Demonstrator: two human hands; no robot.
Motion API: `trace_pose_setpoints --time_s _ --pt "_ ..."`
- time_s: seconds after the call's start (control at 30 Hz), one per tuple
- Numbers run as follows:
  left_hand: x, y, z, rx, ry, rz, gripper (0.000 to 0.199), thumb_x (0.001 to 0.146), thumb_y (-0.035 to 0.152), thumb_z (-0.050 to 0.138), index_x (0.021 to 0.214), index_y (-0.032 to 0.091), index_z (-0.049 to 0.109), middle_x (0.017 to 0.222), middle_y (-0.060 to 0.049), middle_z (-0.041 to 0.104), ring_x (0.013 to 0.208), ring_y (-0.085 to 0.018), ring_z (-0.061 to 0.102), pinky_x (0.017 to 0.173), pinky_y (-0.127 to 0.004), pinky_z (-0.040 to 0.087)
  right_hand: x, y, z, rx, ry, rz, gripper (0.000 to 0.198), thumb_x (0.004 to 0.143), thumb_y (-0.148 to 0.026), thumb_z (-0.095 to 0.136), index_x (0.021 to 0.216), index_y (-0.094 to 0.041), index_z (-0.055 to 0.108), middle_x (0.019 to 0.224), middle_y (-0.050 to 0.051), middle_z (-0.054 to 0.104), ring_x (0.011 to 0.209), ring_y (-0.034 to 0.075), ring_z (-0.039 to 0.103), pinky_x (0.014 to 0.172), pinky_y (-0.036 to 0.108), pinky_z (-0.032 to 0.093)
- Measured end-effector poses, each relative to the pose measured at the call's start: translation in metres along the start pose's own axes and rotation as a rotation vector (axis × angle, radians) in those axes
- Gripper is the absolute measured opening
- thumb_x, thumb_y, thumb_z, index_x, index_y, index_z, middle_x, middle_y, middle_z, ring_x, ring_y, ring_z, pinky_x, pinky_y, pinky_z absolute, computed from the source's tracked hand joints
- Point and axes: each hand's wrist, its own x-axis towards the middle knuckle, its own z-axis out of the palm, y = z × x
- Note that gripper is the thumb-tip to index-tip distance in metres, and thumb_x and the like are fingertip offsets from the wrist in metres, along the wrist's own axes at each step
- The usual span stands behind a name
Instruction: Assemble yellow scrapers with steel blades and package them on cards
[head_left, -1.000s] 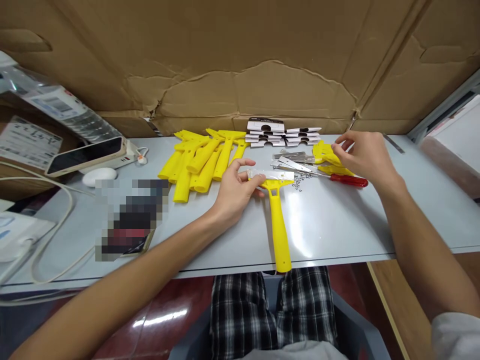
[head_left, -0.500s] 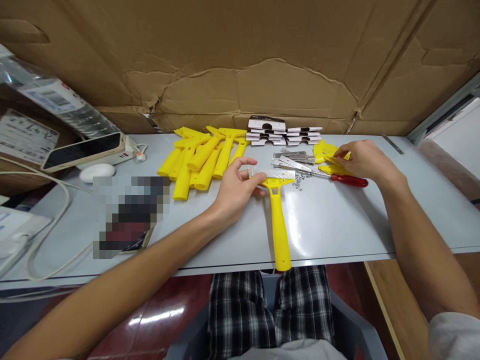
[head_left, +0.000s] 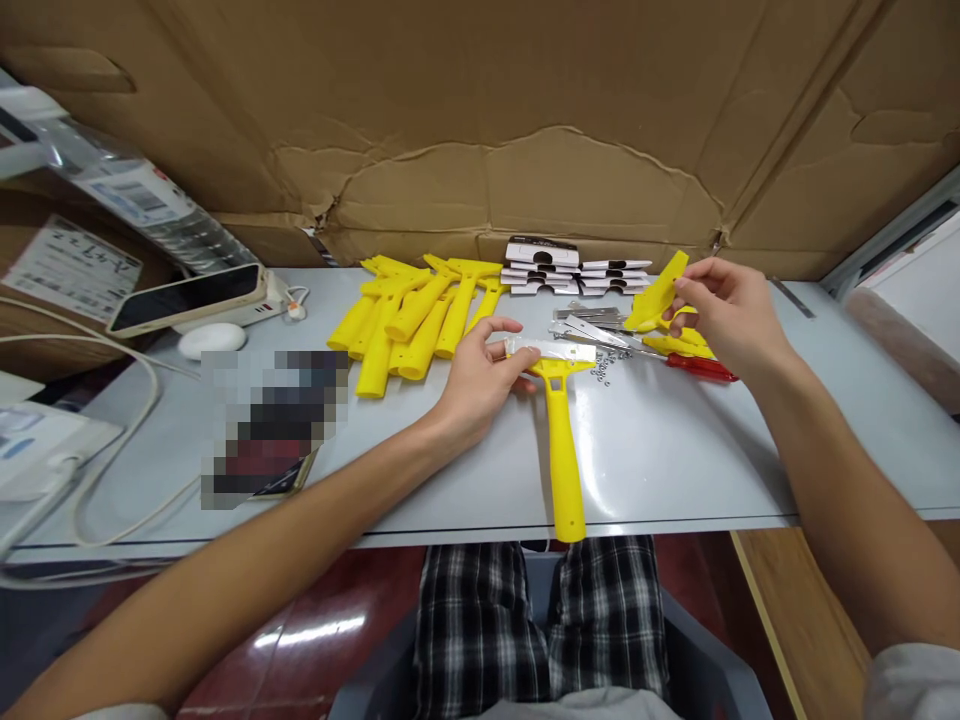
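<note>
My left hand (head_left: 484, 380) is closed on the head of a yellow plastic scraper (head_left: 565, 450), whose handle points toward me over the table's front edge. A flat metal blade (head_left: 574, 350) lies along that head, partly under my thumb. Above the right side of the table, my right hand (head_left: 724, 300) pinches a yellow plastic piece (head_left: 660, 292), lifted and tilted. Below it rest more yellow pieces (head_left: 679, 345) and a screwdriver with a red handle (head_left: 701, 368). Loose blades (head_left: 592, 328) and small screws (head_left: 602, 368) lie between my hands.
Several yellow scraper handles (head_left: 409, 320) are heaped at the back left. Stacked white cards (head_left: 540, 265) stand against the cardboard wall (head_left: 420, 110). At the left are a phone (head_left: 187, 300), a white mouse (head_left: 212, 342), cables (head_left: 142, 440) and a water bottle (head_left: 142, 195).
My right hand has lifted a yellow piece up from the small pile at the right. My left hand keeps its hold on the scraper. The whole view has shifted slightly.
</note>
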Motion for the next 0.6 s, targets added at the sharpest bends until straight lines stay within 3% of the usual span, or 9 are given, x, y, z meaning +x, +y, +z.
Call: trace_pose_setpoints --time_s 0.3,0.43,0.6 --pt "0.0 -0.001 0.001 -0.062 0.002 -0.04 0.038 0.08 0.013 0.081 0.11 0.02 0.059 0.074 0.002 0.073 0.056 -0.014 0.072 0.053 -0.024 0.063 -0.023 -0.012 0.035 0.301 -0.227 0.127 0.041 0.088 -0.039 0.072 0.11 -0.013 0.049 0.11 0.01 0.067 0.092 0.012 0.071 0.07 0.023 0.057" --pt "0.001 -0.001 0.002 -0.066 -0.008 -0.036 0.04 0.079 0.012 0.082 0.11 0.02 0.058 0.073 0.003 0.073 0.057 -0.013 0.073 0.052 -0.023 0.062 -0.029 -0.007 0.045 0.333 -0.275 0.029 0.051 0.088 -0.047 0.077 0.108 -0.013 0.045 0.127 0.009 0.066 0.112 0.013 0.071 0.085 0.023 0.063" --pt "0.001 -0.001 0.002 -0.061 -0.01 -0.034 0.038 0.082 0.011 0.081 0.111 0.02 0.057 0.073 0.003 0.073 0.058 -0.014 0.074 0.052 -0.022 0.063 -0.032 0.005 0.054 0.306 -0.305 -0.201 0.065 0.094 -0.066 0.077 0.105 -0.014 0.039 0.125 0.01 0.065 0.126 0.016 0.07 0.089 0.025 0.065"
